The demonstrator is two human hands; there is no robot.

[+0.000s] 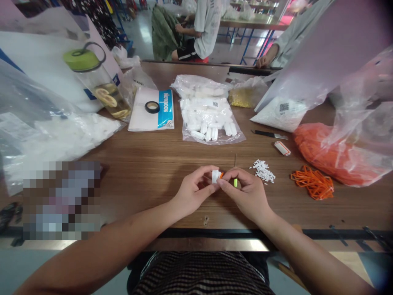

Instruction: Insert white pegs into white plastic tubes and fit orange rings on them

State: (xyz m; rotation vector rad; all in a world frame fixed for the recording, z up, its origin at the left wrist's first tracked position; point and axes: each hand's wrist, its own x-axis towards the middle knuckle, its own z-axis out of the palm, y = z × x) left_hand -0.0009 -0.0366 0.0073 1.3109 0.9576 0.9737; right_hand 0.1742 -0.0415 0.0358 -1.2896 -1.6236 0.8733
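My left hand (195, 190) is closed on a small white plastic piece (215, 176), pinched between thumb and fingers above the table. My right hand (248, 194) meets it there, its thumb and finger closed on a bit of orange (221, 175) at the white piece's right side. Tucked in the right hand is a thin tool, with a yellow-green end (235, 182) below the fingers and a slim shaft (235, 159) sticking up beyond them. Right of that hand lie a pile of tiny white pieces (263, 171) and a heap of orange strips (313, 182).
Behind my hands lies a clear bag of white parts (208, 119), beside a notebook (144, 116) with a tape roll (152, 107). A knife (270, 134) and a small white-and-orange block (282, 148) lie to the right. Large bags and a bottle (107, 90) flank the table.
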